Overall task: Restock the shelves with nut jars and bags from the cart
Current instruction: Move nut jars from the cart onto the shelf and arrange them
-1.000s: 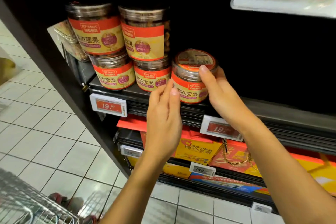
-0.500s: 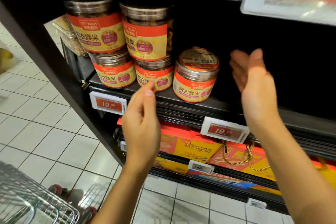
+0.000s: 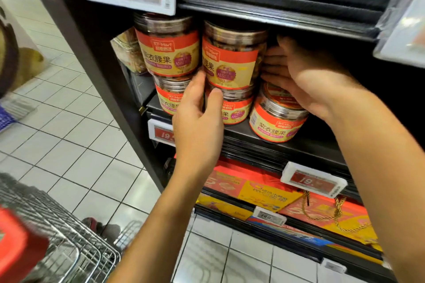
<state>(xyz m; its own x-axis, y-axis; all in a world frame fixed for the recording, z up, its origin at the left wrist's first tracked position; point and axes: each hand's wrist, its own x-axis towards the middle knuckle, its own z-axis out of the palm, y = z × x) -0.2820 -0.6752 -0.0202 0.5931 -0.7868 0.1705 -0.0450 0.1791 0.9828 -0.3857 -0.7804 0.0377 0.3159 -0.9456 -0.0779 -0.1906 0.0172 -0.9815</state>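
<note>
Head view: five nut jars stand on the shelf point(image 3: 317, 142), two stacked on two at its left, and a single jar point(image 3: 276, 122) just beside them with free room to its right. Both hands are on the upper right jar point(image 3: 232, 57). The left hand point(image 3: 197, 119) curls fingers and thumb round its lower left edge, while the right hand point(image 3: 305, 76) lays flat fingers against its right side. Restocking looks partway done: the cart point(image 3: 76, 243) carries a blurred red item point(image 3: 16, 253). The upper shelf point(image 3: 276, 7) leaves little headroom above the stack.
</note>
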